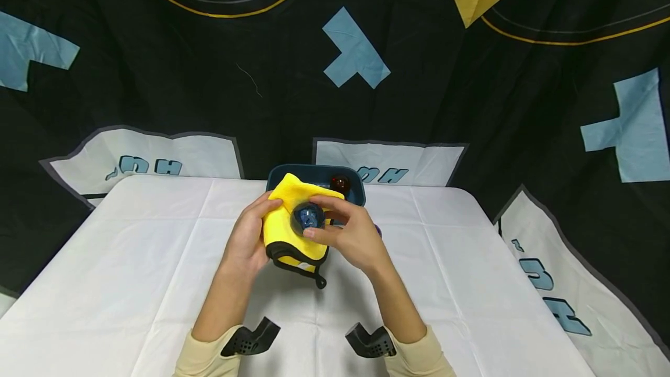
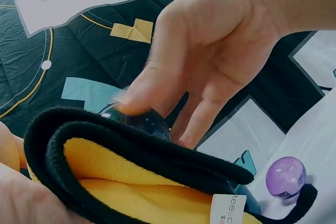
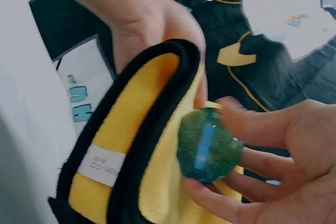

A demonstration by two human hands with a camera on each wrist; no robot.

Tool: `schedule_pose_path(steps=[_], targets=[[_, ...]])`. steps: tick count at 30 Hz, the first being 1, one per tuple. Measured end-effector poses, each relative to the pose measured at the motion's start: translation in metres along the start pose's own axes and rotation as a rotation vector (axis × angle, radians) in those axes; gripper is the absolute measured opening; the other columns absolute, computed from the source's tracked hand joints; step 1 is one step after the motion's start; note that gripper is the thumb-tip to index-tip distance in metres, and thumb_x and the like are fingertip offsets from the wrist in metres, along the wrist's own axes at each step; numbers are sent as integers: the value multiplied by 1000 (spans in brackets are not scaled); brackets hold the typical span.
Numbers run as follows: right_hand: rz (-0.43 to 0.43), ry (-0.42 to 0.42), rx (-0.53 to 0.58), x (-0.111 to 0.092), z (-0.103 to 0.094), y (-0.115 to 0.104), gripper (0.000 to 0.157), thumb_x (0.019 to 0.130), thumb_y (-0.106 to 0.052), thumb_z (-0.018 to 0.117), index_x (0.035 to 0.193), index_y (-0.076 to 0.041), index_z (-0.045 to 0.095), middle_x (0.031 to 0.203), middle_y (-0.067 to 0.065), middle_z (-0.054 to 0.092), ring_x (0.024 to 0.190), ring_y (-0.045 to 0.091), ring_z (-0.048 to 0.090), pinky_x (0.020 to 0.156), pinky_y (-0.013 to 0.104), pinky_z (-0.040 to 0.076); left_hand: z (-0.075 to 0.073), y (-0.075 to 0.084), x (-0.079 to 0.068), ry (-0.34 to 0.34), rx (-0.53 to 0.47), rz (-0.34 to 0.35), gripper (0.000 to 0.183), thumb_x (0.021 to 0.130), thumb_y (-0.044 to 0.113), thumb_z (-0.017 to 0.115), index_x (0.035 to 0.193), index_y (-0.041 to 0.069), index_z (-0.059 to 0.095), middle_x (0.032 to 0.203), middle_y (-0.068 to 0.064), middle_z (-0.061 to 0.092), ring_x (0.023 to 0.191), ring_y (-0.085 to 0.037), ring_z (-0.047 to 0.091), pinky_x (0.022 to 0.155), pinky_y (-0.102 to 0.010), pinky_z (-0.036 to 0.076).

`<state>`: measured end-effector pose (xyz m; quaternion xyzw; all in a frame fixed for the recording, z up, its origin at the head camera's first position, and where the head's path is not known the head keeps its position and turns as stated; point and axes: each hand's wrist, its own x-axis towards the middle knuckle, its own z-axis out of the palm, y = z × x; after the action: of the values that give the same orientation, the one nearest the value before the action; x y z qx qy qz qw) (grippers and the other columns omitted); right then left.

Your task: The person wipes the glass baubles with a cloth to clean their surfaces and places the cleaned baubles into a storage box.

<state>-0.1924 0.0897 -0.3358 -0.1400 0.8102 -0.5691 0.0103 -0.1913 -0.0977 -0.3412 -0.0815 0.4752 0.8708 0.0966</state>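
Observation:
My left hand (image 1: pixel 250 236) grips a folded yellow cloth (image 1: pixel 280 234) with black edging, a white label and a small black loop at its lower corner. Against the cloth's face sits a see-through blue-green glass ball (image 3: pixel 207 145), pinched between the thumb and fingers of my right hand (image 1: pixel 358 237). Its surface looks faceted in the right wrist view. In the left wrist view, folds of the cloth (image 2: pixel 142 158) hide the lower part of the ball. Both hands are above the white table, in front of a dark blue tray (image 1: pixel 282 170).
Inside the tray lies a dark red ball (image 1: pixel 340 183). A purple clear ball (image 2: pixel 286 178) rests on the white table cover (image 1: pixel 157 284), mostly behind my right hand in the head view. Behind the table hangs a black printed cloth (image 1: pixel 209 74).

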Motion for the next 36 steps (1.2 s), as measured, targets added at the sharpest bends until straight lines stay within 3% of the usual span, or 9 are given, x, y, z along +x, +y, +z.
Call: schedule_pose_path(steps=[3, 7, 13, 18, 22, 27, 32, 36], targets=[[8, -44, 4, 0, -1, 0, 59, 78, -5, 84, 132, -22, 67, 136, 0, 63, 121, 27, 62, 101, 42, 56, -1, 0, 0, 3, -6, 0, 51, 104, 16, 47, 153, 17, 37, 150, -4, 37, 136, -21, 41, 115, -31, 43], [7, -27, -20, 1, 0, 1, 59, 77, -3, 85, 132, -21, 68, 135, 2, 65, 118, 27, 64, 98, 40, 58, -1, -1, 0, 8, 6, -2, 49, 103, 16, 47, 152, 15, 38, 149, -6, 38, 135, -22, 42, 112, -30, 46], [82, 4, -55, 4, -2, 4, 49, 80, -18, 86, 126, -19, 71, 121, 0, 71, 100, 23, 68, 83, 36, 61, 1, -2, 0, -14, 16, 1, 49, 103, 14, 46, 152, 14, 38, 148, -6, 39, 133, -21, 44, 108, -30, 49], [155, -42, -22, 7, -3, 6, 42, 88, -35, 79, 118, -7, 72, 101, 7, 76, 82, 19, 72, 83, 36, 61, 0, -2, -1, -25, 20, 13, 48, 103, 14, 45, 151, 13, 39, 145, -6, 40, 132, -21, 44, 107, -28, 50], [176, -59, -42, 8, -3, 9, 46, 91, -48, 72, 108, -6, 73, 88, 6, 76, 74, 19, 71, 81, 36, 59, 0, -2, -1, -34, 18, 13, 46, 104, 15, 46, 149, 13, 40, 142, -5, 42, 130, -21, 45, 106, -28, 51], [132, -39, -100, 8, -2, 9, 47, 91, -53, 69, 106, -9, 74, 89, 5, 74, 82, 19, 67, 79, 34, 55, 0, -2, -1, -45, -3, 25, 41, 104, 14, 46, 145, 12, 43, 138, -5, 43, 128, -20, 45, 106, -27, 51], [89, 11, -99, 5, 4, 7, 49, 90, -51, 71, 119, -11, 71, 113, 4, 73, 105, 22, 67, 91, 39, 58, -1, 0, -2, -33, -8, 31, 42, 104, 15, 45, 146, 14, 42, 138, -3, 42, 129, -20, 44, 108, -26, 49], [-22, 100, -45, 2, 11, 6, 48, 92, -38, 75, 131, -11, 65, 125, 6, 68, 115, 24, 64, 98, 42, 56, -2, 1, -2, -36, -9, 34, 44, 105, 16, 45, 149, 14, 40, 140, -4, 41, 131, -20, 43, 109, -27, 48]])
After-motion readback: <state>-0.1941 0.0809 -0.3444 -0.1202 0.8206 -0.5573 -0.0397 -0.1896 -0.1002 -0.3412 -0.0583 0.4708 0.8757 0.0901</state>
